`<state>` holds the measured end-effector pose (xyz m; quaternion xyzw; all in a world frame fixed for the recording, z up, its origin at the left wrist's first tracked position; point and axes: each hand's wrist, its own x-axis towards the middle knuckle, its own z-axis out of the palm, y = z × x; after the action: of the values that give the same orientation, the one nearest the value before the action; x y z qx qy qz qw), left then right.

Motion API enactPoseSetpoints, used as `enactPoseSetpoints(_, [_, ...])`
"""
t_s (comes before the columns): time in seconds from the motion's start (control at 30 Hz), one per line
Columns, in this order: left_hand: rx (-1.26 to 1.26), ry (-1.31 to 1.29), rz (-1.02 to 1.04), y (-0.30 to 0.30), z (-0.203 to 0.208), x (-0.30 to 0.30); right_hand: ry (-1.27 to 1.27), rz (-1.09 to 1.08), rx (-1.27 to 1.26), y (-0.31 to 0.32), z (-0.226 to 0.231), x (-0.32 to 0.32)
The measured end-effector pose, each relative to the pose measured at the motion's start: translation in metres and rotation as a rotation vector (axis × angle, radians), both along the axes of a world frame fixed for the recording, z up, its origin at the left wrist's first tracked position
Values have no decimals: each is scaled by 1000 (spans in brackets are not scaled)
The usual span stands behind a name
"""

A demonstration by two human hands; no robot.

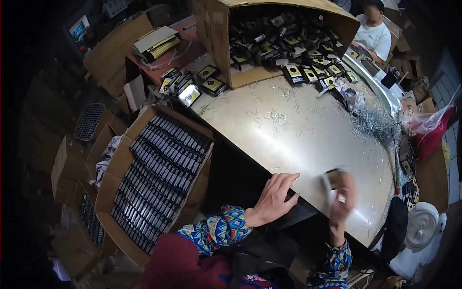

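Observation:
At the table's near edge, my left hand (273, 198) hovers with its fingers stretched and the thumb apart, holding nothing. My right hand (342, 200), smeared by motion, grips a small black-and-yellow box (334, 179) over the near right part of the table (269, 144). The blur hides the box's details. Thin metal pins (276, 117) lie scattered across the tabletop, with a dense heap of pins (378, 126) at the right. Farther back, a large carton on its side (214, 41) spills many similar small boxes (308, 74) onto the table.
Left of the table stands an open carton (109, 185) packed with rows of dark, silvery-faced pieces (159, 173). More small boxes (211, 85) sit at the far left corner. A white fan (422, 229) is at the right, and another person (374, 38) sits at the far right.

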<state>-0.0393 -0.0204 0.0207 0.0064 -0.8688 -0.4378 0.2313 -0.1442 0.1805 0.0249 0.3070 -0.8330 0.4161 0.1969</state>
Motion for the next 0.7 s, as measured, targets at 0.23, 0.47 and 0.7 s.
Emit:
enactPoseSetpoints(0.23, [112, 30, -38, -15, -6, -15, 61, -14, 166, -11, 5, -14])
enactPoseSetpoints(0.47, [731, 14, 50, -49, 2, -16, -322, 446, -245, -116, 30, 8])
enactPoseSetpoints(0.7, [185, 67, 706, -219, 20, 9, -113, 584, 19, -280, 31, -33])
